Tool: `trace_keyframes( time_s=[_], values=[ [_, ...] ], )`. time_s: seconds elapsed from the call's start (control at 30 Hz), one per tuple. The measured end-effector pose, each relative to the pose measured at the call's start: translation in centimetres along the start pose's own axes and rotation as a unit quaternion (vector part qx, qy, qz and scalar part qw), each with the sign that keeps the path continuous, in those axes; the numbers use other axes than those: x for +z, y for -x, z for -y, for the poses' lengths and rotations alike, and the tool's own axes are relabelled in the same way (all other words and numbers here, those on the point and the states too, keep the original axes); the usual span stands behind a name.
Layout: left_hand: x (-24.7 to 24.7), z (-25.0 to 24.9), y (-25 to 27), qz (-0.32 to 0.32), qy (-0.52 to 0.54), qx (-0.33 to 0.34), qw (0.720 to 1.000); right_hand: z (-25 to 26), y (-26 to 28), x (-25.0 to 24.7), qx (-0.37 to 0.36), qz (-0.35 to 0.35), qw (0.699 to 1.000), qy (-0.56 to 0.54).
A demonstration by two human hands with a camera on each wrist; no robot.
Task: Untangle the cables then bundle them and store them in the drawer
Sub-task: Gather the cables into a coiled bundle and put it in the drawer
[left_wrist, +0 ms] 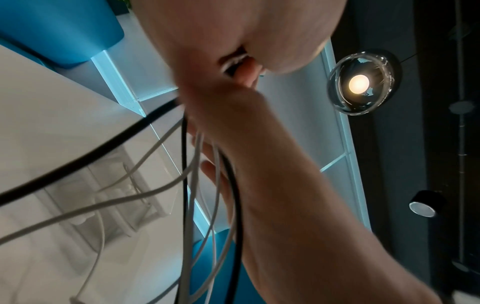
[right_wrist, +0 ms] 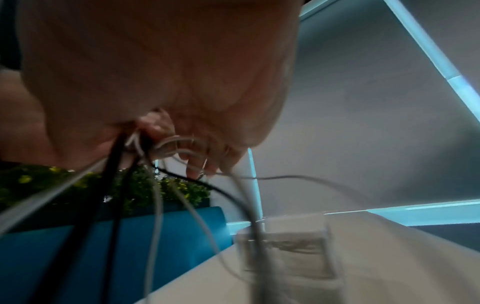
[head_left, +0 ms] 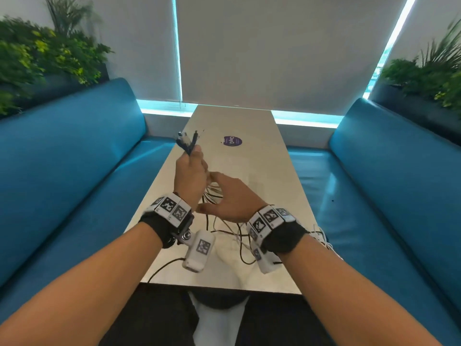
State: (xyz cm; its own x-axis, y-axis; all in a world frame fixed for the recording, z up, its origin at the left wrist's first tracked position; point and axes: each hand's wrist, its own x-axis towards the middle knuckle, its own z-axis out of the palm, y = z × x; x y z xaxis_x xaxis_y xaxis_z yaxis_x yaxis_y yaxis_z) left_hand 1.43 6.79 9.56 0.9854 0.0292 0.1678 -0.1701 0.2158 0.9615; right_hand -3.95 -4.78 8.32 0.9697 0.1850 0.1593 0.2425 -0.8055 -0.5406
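A long, pale, glossy bench [head_left: 252, 156] is seen from above, running away between two teal padded seats [head_left: 74, 156]. A bunch of thin black and white cables [head_left: 224, 228] is held above the near half of the bench by both hands. The left hand [head_left: 190, 174] is raised and clenched around the gathered cable ends; a few dark plugs [head_left: 187, 141] are seen sticking up out of its grip towards the far end. Just to its right, the right hand [head_left: 232, 196] is turned sideways with its fingers curled through white loops of the same cables, as the right wrist view shows [right_wrist: 182, 144]. From the hands the strands are left hanging, spread in loose tangles over the near part of the bench, with some trailed off its near right edge. In the left wrist view the black and white strands [left_wrist: 207, 185] are seen falling away below the fist. A round purple sticker [head_left: 232, 141] is stuck on the far half of the bench. Green potted plants [head_left: 42, 58] are lined behind both seat backs, and pale window blinds [head_left: 274, 51] are drawn at the far end.
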Motion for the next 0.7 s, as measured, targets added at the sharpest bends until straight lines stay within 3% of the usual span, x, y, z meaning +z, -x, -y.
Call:
trace_keyframes(
  time_s=[0.2, 0.37, 0.57, 0.7],
  values=[
    [-1.2, -0.8, 0.3, 0.007, 0.046, -0.021, 0.999, -0.1, -1.6, 2.1, 0.033, 0.04, 0.995, -0.09],
    [-3.6, -1.4, -2.6, -0.066, 0.089, -0.054, 0.992, -2.5, 0.3, 1.6, 0.098, 0.062, 0.986, -0.117],
    [-4.4, 0.2, -3.7, -0.08, 0.094, -0.076, 0.989, -4.6, 1.6, 1.0, 0.091, 0.059, 0.985, -0.136],
    [-6.0, 0.0, -4.9, -0.145, 0.121, -0.093, 0.978, -5.9, 3.2, 0.8, 0.131, 0.09, 0.971, -0.181]
  ],
)
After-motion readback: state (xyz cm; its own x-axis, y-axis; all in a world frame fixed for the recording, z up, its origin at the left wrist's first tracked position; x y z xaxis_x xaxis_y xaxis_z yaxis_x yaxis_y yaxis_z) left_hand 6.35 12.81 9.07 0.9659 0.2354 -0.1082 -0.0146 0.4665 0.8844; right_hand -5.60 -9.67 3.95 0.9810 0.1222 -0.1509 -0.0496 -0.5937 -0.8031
